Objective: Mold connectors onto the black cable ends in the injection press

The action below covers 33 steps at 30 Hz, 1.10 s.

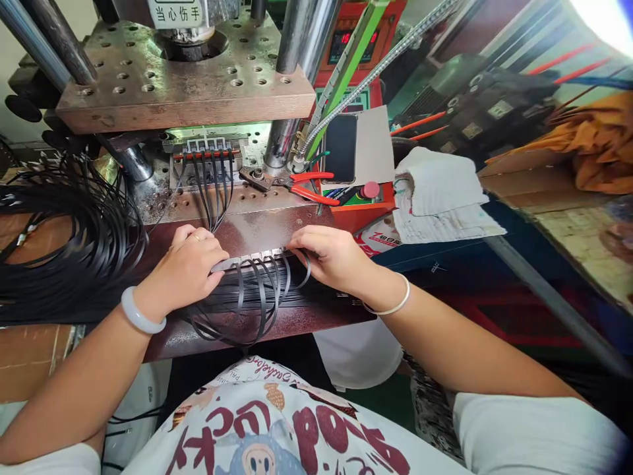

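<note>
Slotted metal strip held between my two hands, mid-frame

The slim, slotted silver-grey metal strip [260, 255] lay level just left of the middle of the frame, above the bench. Thin, flat black cables [262, 303] hung from it in loose loops towards the bottom. My left hand [192, 267] pinched its left end between thumb and curled fingers. My right hand [329, 256] had thumb and fingertips closed at the right end; whether they also pinched a cable, I cannot tell.

Beneath ran the dark reddish-brown bench top [270, 227], with more straight black cables lying across it. At the left edge of the frame was a big coiled bundle of black cables [106, 231].

Above my left hand, a metal fixture with an orange-red bar [208, 155] held several black cables, under the thick steel plate of a press [192, 115] at upper left. Near the fixture lay pliers with red handles [311, 188]. Just right of them were a dark-screened phone [341, 148] on a beige card [376, 142] and a round red button [370, 190]. Farther right was a folded white cloth [438, 188].
</note>
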Motion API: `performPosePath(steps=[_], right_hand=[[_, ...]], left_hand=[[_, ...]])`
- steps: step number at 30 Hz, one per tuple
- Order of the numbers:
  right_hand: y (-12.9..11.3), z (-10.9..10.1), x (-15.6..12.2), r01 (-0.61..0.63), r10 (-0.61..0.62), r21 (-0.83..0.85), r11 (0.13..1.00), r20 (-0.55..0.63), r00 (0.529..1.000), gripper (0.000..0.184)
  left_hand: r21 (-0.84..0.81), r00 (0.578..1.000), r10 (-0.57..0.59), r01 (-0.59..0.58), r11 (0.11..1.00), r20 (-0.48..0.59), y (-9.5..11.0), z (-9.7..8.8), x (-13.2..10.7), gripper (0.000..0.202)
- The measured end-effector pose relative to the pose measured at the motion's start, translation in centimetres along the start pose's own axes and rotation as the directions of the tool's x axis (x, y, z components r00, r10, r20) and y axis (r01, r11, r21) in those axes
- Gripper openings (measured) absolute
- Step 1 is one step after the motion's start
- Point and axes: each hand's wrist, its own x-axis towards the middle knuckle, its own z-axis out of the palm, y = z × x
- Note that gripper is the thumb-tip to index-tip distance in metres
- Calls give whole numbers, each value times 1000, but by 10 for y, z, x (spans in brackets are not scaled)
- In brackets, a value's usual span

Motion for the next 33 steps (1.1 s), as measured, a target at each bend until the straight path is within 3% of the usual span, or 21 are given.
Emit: performPosePath(steps=[3, 11, 22, 24, 26, 29, 33], right_hand=[[-1, -1, -1, 9, -7, -42, 999, 49, 999, 19], [-1, 2, -1, 0, 0, -27, 1000, 1, 1000, 16], [4, 9, -5, 61, -57, -105, 993, 38, 998, 18], [3, 5, -7, 76, -71, -83, 994, 60, 996, 19], [4, -3, -6, 72, -68, -48, 996, 77, 995, 20], [17, -13, 21, 8, -9, 10, 1000, 44, 999, 18], [47, 4, 117, -187, 182, -107, 977, -50, 982, 21]], left_hand=[[-8, 1000, -5, 5, 1000, -2, 0, 0, 0, 12], [-22, 1000, -11, 11, 1000, 7, 0, 0, -1, 12], [-94, 1000, -11, 13, 995, 23, 2, 1, 0, 13], [-158, 998, -29, 18, 987, -63, 9, -7, -4, 18], [-282, 967, -136, 71, 957, -216, 12, -20, -10, 28], [-371, 909, -313, 201, 907, -275, -11, -38, -7, 38], [9, 911, -356, 366, 930, -210, -100, -38, 33, 46]])
